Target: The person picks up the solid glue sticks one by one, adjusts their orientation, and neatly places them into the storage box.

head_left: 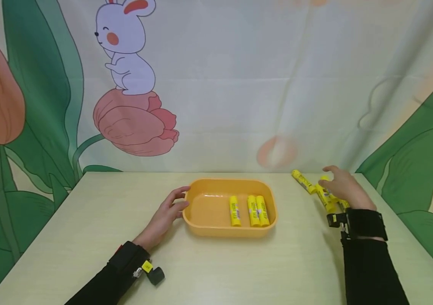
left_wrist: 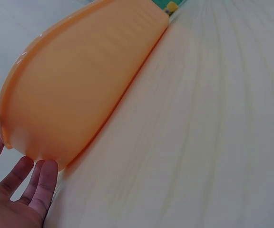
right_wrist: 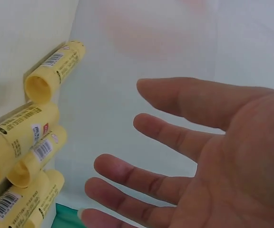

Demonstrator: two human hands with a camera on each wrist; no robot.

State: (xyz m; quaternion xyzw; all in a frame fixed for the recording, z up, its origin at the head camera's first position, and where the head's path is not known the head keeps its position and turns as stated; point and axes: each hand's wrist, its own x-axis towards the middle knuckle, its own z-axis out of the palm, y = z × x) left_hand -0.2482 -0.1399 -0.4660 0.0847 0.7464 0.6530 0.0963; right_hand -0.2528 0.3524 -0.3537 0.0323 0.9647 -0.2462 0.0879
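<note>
A shallow orange-yellow plastic tray (head_left: 205,231) sits on the table, with three yellow glue sticks (head_left: 234,211) lying in its middle and right side. At the tray's left end, my left hand (head_left: 165,216) touches the outside wall and rim with extended fingertips, seen close up in the left wrist view. Several more glue sticks (right_wrist: 25,126) lie loosely piled at the back right of the table. Over that pile is my right hand (head_left: 344,186), fingers spread and holding nothing. In the right wrist view its palm and fingers (right_wrist: 127,171) are apart from the glue sticks.
The pale wooden table (head_left: 239,271) ends at the back against a printed curtain (head_left: 224,84) with a rabbit and flowers. Each wrist wears a black band (head_left: 367,224) with a small camera.
</note>
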